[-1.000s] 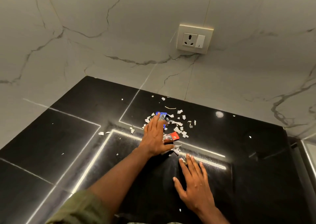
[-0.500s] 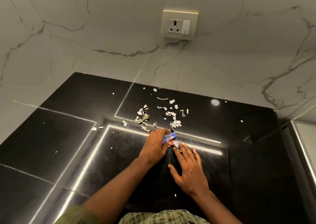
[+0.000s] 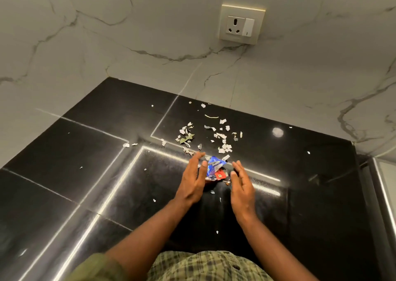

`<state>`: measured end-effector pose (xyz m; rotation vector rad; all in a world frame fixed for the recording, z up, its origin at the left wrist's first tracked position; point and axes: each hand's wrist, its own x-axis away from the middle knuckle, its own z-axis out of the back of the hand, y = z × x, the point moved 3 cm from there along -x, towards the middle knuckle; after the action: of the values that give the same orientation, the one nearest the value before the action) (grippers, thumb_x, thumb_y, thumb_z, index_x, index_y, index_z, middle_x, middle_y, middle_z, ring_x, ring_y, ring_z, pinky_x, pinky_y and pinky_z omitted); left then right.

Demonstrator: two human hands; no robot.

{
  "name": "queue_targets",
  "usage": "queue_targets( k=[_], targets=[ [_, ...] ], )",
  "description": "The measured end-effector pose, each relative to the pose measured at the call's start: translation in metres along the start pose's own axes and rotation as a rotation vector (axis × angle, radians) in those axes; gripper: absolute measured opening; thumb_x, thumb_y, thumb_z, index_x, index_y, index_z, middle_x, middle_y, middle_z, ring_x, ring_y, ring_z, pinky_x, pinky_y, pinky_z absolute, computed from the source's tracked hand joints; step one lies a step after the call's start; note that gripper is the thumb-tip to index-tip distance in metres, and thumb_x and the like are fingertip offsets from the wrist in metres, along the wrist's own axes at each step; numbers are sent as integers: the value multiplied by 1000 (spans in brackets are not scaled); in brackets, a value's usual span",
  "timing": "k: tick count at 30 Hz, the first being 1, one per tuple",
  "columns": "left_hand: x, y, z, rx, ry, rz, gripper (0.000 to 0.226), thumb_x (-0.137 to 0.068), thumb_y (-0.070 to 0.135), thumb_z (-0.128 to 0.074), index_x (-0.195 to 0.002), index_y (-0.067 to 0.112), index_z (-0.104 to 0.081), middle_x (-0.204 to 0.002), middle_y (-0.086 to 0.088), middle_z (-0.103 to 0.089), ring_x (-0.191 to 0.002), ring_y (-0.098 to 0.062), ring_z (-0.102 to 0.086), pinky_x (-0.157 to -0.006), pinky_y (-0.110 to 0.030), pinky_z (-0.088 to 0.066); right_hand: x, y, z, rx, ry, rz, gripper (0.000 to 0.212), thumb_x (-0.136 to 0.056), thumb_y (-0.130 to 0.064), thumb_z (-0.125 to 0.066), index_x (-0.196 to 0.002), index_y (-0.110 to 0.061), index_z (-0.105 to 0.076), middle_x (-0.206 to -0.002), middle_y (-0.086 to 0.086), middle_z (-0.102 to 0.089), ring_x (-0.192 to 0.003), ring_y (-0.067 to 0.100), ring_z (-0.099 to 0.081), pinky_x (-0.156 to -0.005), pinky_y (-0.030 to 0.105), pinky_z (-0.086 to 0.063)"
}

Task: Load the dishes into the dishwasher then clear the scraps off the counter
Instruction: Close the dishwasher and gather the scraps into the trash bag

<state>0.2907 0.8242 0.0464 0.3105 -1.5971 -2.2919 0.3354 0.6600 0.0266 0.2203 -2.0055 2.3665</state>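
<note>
A crumpled blue and red wrapper [image 3: 215,169] lies on the glossy black counter [image 3: 85,152], between my two hands. My left hand [image 3: 192,180] stands on its edge to the wrapper's left, fingers straight, thumb touching the wrapper. On the wrapper's right my right hand [image 3: 241,184] also stands on edge, palm facing the left hand, a small gap away from the wrapper. Neither hand grips anything. Several white paper scraps [image 3: 224,147] and a small green leaf [image 3: 186,138] are scattered just beyond the hands toward the wall.
A marble wall [image 3: 128,34] rises behind and to the left of the counter, with a socket and switch plate [image 3: 242,24] on it. Stray scraps [image 3: 126,145] lie to the left, and tiny bits [image 3: 217,231] near my body. The counter's right edge [image 3: 364,173] meets a metal strip.
Both hands have turned from flat on the counter to standing on edge. The wrapper, dragged toward me from among the scraps, now lies uncovered between the palms.
</note>
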Motion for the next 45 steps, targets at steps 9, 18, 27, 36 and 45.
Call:
queue_targets(
  k=[9, 18, 27, 36, 45],
  targets=[
    [41, 5, -55, 510, 68, 282, 49, -110, 55, -30, -141, 37, -61, -133, 9, -70, -125, -6, -65, -111, -35, -49, 13, 2, -37, -677, -70, -315, 33, -107, -16, -51, -131, -16, -73, -137, 7, -69, -133, 26, -62, -114, 43, -46],
    [72, 10, -79, 815, 205, 412, 49, -115, 35, -29, -139, 11, -64, -131, -11, -72, -125, -23, -67, -101, -33, -56, 45, -11, -17, -699, -56, -375, 27, -103, -10, -58, -125, -9, -74, -126, 10, -75, -119, 24, -71, -99, 36, -59],
    [106, 28, -111, 794, 388, 395, 48, -115, 31, -26, -138, 11, -64, -132, -7, -72, -126, -20, -66, -109, -38, -51, 60, 2, 23, -727, -157, -429, 27, -100, -4, -61, -125, -5, -72, -126, 11, -75, -122, 25, -69, -100, 36, -58],
    [131, 51, -142, 838, 513, 381, 49, -115, 34, -28, -132, 14, -68, -129, -10, -73, -125, -24, -67, -109, -42, -51, 66, 5, 63, -679, -263, -430, 28, -101, -6, -61, -127, -6, -72, -128, 9, -74, -125, 26, -68, -109, 47, -52],
    [145, 58, -126, 903, 687, 339, 55, -108, 48, -37, -136, 10, -66, -136, -17, -67, -132, -33, -62, -118, -54, -41, 83, -14, 54, -733, -398, -446, 25, -102, -5, -58, -120, -9, -74, -128, 12, -74, -126, 29, -67, -105, 43, -55]
  ],
)
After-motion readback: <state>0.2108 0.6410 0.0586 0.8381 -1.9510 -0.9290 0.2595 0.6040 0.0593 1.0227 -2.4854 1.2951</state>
